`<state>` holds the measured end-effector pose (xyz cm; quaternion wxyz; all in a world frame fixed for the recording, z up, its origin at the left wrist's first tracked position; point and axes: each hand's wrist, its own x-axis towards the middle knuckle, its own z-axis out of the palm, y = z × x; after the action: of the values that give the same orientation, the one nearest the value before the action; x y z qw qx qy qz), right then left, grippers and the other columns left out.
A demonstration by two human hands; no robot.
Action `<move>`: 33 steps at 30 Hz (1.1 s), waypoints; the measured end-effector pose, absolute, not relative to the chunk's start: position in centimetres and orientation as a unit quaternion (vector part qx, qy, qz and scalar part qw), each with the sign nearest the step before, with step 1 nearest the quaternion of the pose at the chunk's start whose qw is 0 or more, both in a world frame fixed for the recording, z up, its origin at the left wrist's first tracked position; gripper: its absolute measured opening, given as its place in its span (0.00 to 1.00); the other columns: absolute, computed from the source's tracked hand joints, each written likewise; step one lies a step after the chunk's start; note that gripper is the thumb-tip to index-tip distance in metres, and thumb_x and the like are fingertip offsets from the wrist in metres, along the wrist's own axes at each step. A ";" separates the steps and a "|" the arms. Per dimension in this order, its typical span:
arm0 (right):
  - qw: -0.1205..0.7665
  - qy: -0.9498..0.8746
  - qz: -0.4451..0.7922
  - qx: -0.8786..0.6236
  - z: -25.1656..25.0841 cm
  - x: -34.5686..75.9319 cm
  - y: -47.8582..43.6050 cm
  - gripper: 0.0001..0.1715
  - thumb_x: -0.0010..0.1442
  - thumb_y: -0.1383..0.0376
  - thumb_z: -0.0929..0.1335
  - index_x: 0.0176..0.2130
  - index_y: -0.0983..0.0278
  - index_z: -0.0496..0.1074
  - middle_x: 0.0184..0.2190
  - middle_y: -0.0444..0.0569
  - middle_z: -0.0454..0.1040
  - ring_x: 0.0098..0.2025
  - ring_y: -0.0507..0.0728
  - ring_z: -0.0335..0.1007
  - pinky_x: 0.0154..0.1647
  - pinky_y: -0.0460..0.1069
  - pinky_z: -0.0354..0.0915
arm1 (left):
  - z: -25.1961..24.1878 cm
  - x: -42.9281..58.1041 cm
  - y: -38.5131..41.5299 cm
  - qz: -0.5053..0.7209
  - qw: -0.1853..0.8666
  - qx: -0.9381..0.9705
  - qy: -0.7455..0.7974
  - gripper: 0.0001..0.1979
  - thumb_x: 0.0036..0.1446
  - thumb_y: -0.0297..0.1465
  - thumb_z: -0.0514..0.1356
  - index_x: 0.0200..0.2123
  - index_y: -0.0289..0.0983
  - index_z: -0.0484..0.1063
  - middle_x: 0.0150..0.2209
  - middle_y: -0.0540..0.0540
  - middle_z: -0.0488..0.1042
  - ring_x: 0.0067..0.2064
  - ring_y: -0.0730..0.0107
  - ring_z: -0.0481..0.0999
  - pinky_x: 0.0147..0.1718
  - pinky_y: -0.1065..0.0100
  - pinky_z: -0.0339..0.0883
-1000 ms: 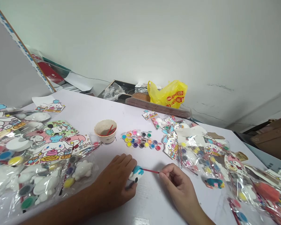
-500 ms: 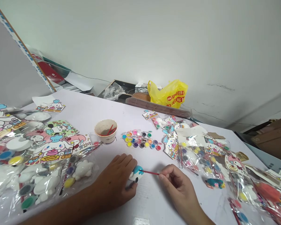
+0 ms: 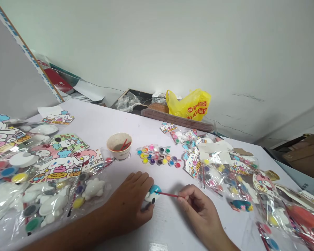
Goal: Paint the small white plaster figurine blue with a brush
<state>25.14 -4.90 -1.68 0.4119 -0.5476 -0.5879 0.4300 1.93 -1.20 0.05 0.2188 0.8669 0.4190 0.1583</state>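
Note:
My left hand (image 3: 132, 200) is closed around a small white figurine (image 3: 149, 197) with a light-blue painted top and a black spot; the hand hides much of it. Between the thumb and fingers of my right hand (image 3: 197, 205) is a thin red paintbrush (image 3: 170, 194). Its tip touches the blue area of the figurine. Beyond the hands lies a cluster of small paint pots (image 3: 159, 157) in many colours. A paper cup (image 3: 119, 153) of murky water with red brushes leaning in it stands to the left of the pots.
Clear bags with white figurines (image 3: 53, 205), paints and cartoon cards cover the left side. More kits (image 3: 214, 174) spread over the right, near a painted blue figurine (image 3: 241, 205). A yellow plastic bag (image 3: 189, 104) sits past the far edge, by the wall.
The brush tip has shifted slightly on the blue area of the figurine. Both hands keep nearly the same place, and the whole view has moved a little.

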 end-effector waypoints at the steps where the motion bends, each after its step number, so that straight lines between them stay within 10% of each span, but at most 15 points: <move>1: 0.408 -0.591 0.432 -0.546 -1.6 25.1 -4.9 0.17 0.62 0.53 0.68 0.30 0.63 0.68 0.23 0.41 0.60 0.26 0.51 0.54 0.26 0.46 0.54 | 0.0 1.9 -1.2 0.158 0.219 0.867 0.419 0.10 0.50 0.26 0.56 0.37 0.39 0.60 0.40 0.46 0.66 0.41 0.60 0.62 0.42 0.58 0.57; 33: 0.418 -0.564 0.438 -0.561 -1.4 25.1 -4.9 0.20 0.60 0.50 0.69 0.29 0.63 0.69 0.21 0.40 0.60 0.24 0.51 0.54 0.25 0.45 0.53 | 0.2 1.9 -1.2 0.150 0.211 0.870 0.420 0.11 0.50 0.26 0.56 0.37 0.39 0.60 0.41 0.46 0.66 0.41 0.60 0.63 0.43 0.58 0.58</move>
<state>25.08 -4.89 -1.37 0.4185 -0.5613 -0.5637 0.4382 1.88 -1.16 0.15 0.2115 0.8696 0.4203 0.1500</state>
